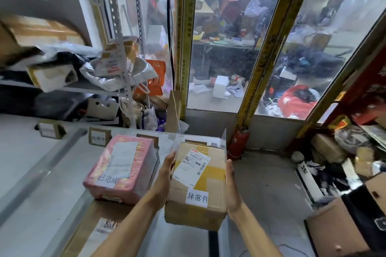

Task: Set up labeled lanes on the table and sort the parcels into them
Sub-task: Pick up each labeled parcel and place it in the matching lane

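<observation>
Pressing the cardboard parcel (196,183) between flat left hand (167,170) and right hand (230,185), fingers straight

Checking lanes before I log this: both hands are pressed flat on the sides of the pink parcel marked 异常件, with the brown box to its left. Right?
Not quite. The head view shows the left hand and right hand pressed flat on the sides of the brown cardboard box, which bears the 异常件 label. The pink parcel lies to its left, untouched.
</observation>
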